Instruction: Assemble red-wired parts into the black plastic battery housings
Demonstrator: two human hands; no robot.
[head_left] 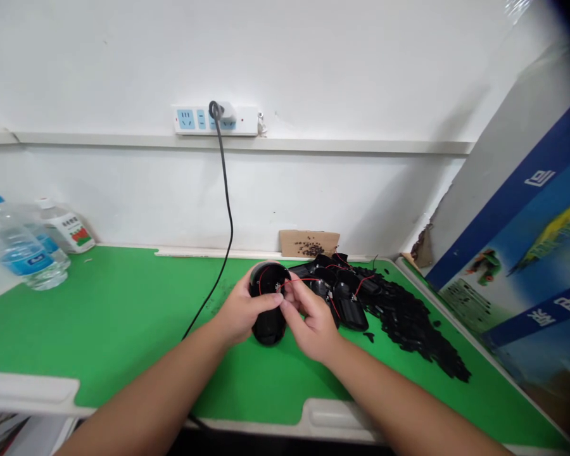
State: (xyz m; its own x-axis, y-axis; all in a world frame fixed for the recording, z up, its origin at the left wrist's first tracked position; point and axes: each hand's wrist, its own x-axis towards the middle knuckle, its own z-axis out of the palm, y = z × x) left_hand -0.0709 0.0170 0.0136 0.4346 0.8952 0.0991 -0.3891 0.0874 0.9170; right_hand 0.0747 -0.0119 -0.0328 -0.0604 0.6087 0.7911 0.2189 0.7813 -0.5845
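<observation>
Site type: workshop, small-parts assembly station.
Indicators: green-topped desk (123,316) carrying a heap of loose black parts (408,323), multiple black housings (269,326) with red wires (306,279), and a cardboard piece (286,244) bearing small dark pieces (310,247); power strip (247,121) with plugged-in cable (227,196) fixed to the wall (313,76) above; large printed carton (527,209) at the right.

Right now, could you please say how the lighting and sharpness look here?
Head view: bright light, with a soft shadow on the wall beside the printed box; head view: the top right corner goes black; head view: fine detail inside the held black housing is soft, and the dark pieces blend together.
</observation>
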